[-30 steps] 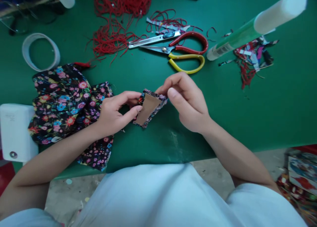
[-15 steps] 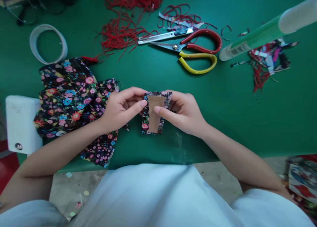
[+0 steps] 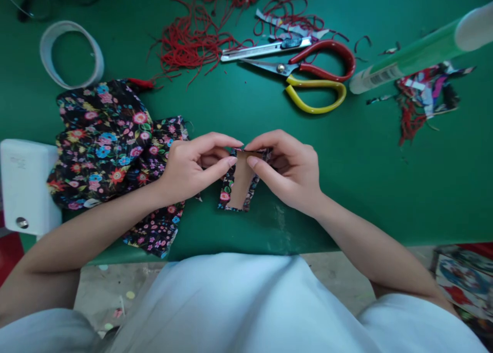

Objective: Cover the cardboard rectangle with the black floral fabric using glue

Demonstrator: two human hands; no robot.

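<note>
Between my hands is a small floral fabric piece (image 3: 225,195) with a tan, card-like panel (image 3: 240,186) on its upper face; the panel narrows toward me. My left hand (image 3: 196,163) pinches the top left corner, thumb on the face and index finger at the top edge. My right hand (image 3: 288,171) grips the top right, its thumb on the tan panel and its index finger at the upper edge. Dark floral cloth shows along the panel's sides. Left of my left hand lies a larger heap of black floral fabric (image 3: 103,142), partly under my forearm.
Beyond my hands lie scissors (image 3: 319,83) with red and yellow handles, a box cutter (image 3: 265,50) and red cords (image 3: 188,47). A tape roll (image 3: 45,55) and white box (image 3: 29,183) are at left. A green tube (image 3: 416,53) and fabric scraps (image 3: 431,94) are at right.
Both index fingers have come over to the top edge of the fabric piece and closer together. The top fabric margin looks narrower now. My view has shifted slightly.
</note>
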